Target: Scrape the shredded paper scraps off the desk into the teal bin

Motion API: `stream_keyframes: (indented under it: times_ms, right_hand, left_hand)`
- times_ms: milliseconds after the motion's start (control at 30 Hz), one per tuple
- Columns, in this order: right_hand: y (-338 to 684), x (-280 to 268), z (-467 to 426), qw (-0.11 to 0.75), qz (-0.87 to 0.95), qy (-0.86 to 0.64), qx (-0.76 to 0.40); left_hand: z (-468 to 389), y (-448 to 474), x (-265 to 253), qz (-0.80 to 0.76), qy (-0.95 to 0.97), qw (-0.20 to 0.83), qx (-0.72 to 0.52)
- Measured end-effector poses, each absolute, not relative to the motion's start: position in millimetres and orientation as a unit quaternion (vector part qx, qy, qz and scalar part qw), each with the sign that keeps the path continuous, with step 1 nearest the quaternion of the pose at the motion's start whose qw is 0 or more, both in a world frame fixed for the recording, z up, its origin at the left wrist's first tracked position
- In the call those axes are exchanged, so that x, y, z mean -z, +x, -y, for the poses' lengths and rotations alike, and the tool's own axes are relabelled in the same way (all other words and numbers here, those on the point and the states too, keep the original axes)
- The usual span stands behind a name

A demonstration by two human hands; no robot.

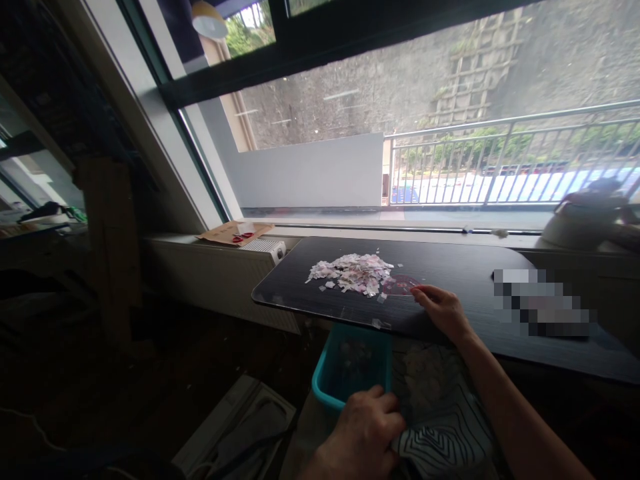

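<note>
My right hand (443,310) reaches over the dark tabletop (285,277), thumb and fingers pinched on a thin, see-through reddish flat piece (400,285); its exact kind is not clear. The far end of that piece touches the right edge of a heap of small whitish-pink scraps (357,270). Below the table's near edge, my left hand (367,423) is closed on the near rim of a teal plastic bin (325,363). Some pale scraps (356,350) lie inside the bin. A few loose scraps (379,324) sit at the table edge above it.
Red-handled scissors (243,237) rest on brown paper (220,233) on the sill at left, above a white radiator (225,280). A blurred-out object (543,303) is on the table's right. Patterned cloth (440,447) covers my lap. A large window stands behind the table.
</note>
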State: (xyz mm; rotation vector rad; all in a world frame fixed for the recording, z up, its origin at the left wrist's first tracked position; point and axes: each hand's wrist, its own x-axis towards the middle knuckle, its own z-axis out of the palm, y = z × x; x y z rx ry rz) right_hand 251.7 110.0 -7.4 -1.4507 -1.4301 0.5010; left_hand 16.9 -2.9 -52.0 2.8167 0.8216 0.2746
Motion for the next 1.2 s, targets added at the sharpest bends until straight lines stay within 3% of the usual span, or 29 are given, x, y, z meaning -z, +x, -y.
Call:
stream_keyframes:
  times_ms: [667, 867, 1067, 1200]
  right_hand:
    - [245.3, -4.8, -101.4, 0.448, 0.654, -0.542, -0.278]
    - [248.7, -7.3, -98.3, 0.389, 0.696, -0.517, -0.313]
    - [248.2, -3.5, -99.7, 0.427, 0.669, -0.537, -0.285]
    - [244.9, -2.2, -100.9, 0.404, 0.677, -0.538, -0.297]
  left_hand:
    - [3.6, 17.6, 44.3, -0.290, 0.950, 0.089, -0.075]
    - [2.5, 17.3, 45.1, -0.286, 0.951, 0.088, -0.073]
    - [3.7, 17.0, 45.1, -0.288, 0.950, 0.086, -0.080]
    - [3.6, 17.3, 44.1, -0.288, 0.951, 0.088, -0.065]
